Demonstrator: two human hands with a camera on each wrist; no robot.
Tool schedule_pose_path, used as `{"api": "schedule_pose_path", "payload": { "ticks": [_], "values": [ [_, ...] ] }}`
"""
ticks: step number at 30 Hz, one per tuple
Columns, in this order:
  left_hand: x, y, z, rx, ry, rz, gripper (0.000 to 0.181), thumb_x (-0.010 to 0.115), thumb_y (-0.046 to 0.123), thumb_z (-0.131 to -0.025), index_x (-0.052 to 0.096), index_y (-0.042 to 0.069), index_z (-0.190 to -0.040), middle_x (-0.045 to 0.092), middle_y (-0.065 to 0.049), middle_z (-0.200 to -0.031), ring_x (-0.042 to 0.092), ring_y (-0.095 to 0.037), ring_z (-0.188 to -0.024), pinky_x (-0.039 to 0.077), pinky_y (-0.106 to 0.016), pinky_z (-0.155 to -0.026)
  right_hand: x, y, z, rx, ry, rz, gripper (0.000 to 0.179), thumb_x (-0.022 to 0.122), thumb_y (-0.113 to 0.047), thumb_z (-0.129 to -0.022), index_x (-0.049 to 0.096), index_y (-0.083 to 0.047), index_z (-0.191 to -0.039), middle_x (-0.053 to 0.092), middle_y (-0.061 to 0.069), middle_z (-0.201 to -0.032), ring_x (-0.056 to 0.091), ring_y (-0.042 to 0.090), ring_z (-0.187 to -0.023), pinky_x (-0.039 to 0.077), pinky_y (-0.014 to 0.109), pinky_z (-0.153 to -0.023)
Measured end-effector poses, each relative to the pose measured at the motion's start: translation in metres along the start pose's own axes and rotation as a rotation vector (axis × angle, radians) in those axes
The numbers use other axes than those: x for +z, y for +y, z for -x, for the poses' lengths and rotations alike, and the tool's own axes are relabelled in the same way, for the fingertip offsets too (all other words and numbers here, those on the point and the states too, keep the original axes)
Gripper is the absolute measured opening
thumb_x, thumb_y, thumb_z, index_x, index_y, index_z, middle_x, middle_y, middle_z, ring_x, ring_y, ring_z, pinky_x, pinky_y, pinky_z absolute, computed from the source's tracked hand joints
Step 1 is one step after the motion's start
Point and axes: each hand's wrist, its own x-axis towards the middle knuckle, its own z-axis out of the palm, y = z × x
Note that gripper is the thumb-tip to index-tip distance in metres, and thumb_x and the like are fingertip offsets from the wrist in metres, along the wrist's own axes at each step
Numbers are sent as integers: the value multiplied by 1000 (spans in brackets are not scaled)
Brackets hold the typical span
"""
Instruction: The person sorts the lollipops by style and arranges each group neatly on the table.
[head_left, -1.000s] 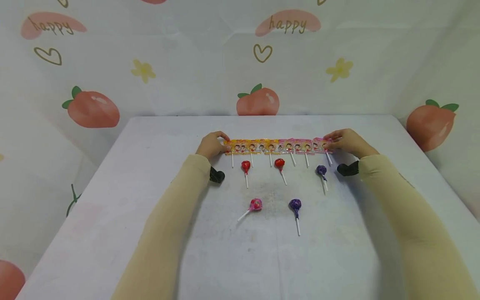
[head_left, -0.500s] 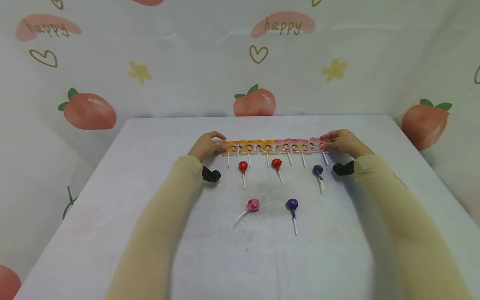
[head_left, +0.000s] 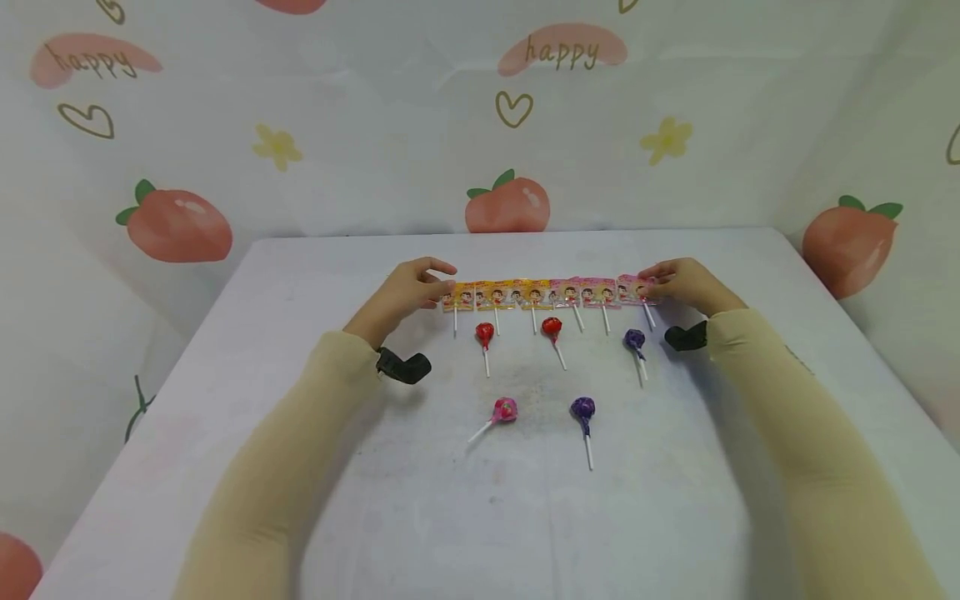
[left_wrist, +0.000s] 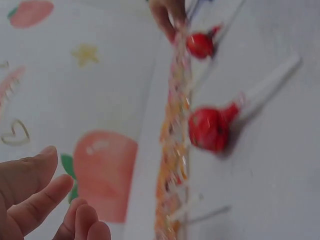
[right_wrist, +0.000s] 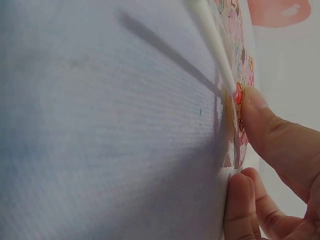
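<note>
A row of flat lollipops in clear packets crosses the far part of the table: orange-yellow packets [head_left: 495,294] on the left, pink packets [head_left: 602,292] on the right, white sticks toward me. My left hand [head_left: 408,292] hovers by the row's left end, fingers loosely bent and holding nothing; the left wrist view shows it apart from the packets. At the other end, my right hand [head_left: 696,283] holds the edge of the rightmost pink-packeted lollipop [head_left: 633,288]. In the right wrist view the thumb [right_wrist: 257,107] lies against its printed wrapper, with the other fingertips by its edge.
Nearer than the row lie two red round lollipops [head_left: 485,335] and a purple one [head_left: 634,340]. Closer still are a pink round lollipop [head_left: 506,409] and another purple lollipop [head_left: 582,408]. A printed cloth [head_left: 375,125] hangs behind the white table [head_left: 450,525].
My left hand has let go of the leftmost yellow packet and drawn back, its forearm moving left and toward me. The right hand keeps its place at the row's right end.
</note>
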Motion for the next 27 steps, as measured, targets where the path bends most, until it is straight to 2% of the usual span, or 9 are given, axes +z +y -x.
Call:
{"api": "schedule_pose_path", "payload": {
  "ticks": [6,8,11,17,20,24,27],
  "values": [
    [9,16,35,151,-71,22,34,61,24,-96,58,14,-128,58,-16,-111,56,-41,-106,47,-50,-97,-1,0,0,-3,-7,-4,56,66,-30,-93,50,4,-135,47,30,-137,43,37,-119,30,56,-104],
    [15,17,44,199,-106,14,33,61,25,-96,59,13,-127,59,-17,-111,56,-41,-103,48,-49,-94,-1,0,0,-6,-8,-1,56,66,-30,-93,50,4,-135,47,29,-137,43,36,-117,31,55,-103],
    [25,17,54,233,-169,-1,30,61,24,-96,60,12,-124,62,-19,-111,57,-41,-100,51,-46,-90,-1,0,-1,-8,-8,1,56,66,-30,-92,51,4,-135,48,29,-136,44,35,-115,32,53,-101],
    [47,14,67,221,-278,-95,29,64,23,-94,63,10,-120,63,-13,-102,62,-35,-95,54,-44,-85,-1,0,0,4,-12,-6,57,66,-31,-93,50,3,-135,48,29,-135,42,35,-114,31,54,-101],
    [56,10,71,200,-313,-187,29,65,26,-93,64,13,-119,61,-6,-94,64,-29,-87,53,-37,-77,-1,-1,1,5,-15,-10,56,65,-31,-93,50,3,-135,48,29,-134,42,35,-113,31,55,-101],
    [66,5,74,170,-351,-308,27,67,28,-92,66,18,-116,61,-2,-92,63,-19,-79,47,-27,-67,0,-2,2,4,-14,-11,56,65,-30,-93,50,3,-135,48,30,-134,42,36,-114,30,55,-102],
    [73,2,75,147,-362,-341,25,69,28,-90,66,19,-113,61,-2,-90,59,-16,-74,45,-26,-64,-1,-1,1,4,-15,-8,56,65,-31,-93,50,3,-135,48,30,-134,42,36,-113,31,56,-101]
  ]
}}
